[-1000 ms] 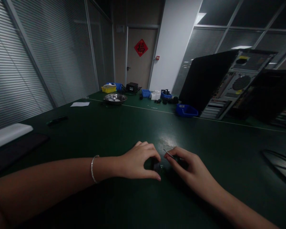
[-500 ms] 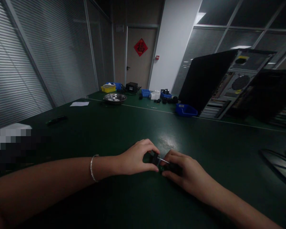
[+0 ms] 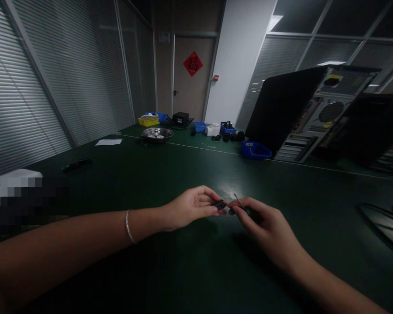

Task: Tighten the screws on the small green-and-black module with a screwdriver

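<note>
Pinch grips on both sides, held just above the green table (image 3: 170, 261).

Left hand (image 3: 188, 207) pinches a small dark part (image 3: 219, 204) between thumb and fingertips. Right hand (image 3: 265, 224) is closed around a thin metal tool (image 3: 238, 200), its tip slanting up, just beside the part; contact between them unclear in the dim light. Silver bracelet (image 3: 128, 226) on left wrist. Far back: metal bowl (image 3: 157, 134), blue bin (image 3: 256, 151), open computer case (image 3: 317, 114) leaning at right.
</note>
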{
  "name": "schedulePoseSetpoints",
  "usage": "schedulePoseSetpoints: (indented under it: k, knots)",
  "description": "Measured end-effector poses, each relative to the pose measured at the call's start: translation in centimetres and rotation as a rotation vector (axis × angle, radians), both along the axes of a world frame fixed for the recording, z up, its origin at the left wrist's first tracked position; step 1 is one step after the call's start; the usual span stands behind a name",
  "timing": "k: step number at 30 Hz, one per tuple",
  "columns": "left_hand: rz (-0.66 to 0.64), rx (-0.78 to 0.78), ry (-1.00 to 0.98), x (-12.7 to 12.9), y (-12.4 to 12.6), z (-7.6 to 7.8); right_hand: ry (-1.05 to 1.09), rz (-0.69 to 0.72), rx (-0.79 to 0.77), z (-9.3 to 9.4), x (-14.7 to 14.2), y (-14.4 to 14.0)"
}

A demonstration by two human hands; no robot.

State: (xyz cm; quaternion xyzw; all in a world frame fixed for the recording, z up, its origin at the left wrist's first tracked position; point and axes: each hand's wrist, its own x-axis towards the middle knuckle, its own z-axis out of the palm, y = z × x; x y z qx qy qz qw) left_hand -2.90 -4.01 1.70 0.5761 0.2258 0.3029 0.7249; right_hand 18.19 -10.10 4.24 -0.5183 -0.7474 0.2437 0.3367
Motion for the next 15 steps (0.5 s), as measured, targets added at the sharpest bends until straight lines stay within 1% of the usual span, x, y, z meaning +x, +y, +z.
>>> schedulePoseSetpoints:
  k: [3,7,11,15]
  knots:
    - [0.031,-0.063,-0.025,0.13,-0.06,0.29,0.045,-0.047,0.003,-0.11,0.08,-0.05]
    - [0.026,-0.040,0.001,0.25,0.00,0.21,0.094,-0.080,-0.001,-0.17,0.08,-0.02]
    - [-0.009,-0.039,-0.034,0.35,-0.03,-0.06,0.128,-0.043,0.003,0.04,-0.02,-0.15]
    - [-0.037,0.017,0.003,0.23,-0.12,0.00,0.134,0.002,0.013,0.06,-0.06,-0.24]
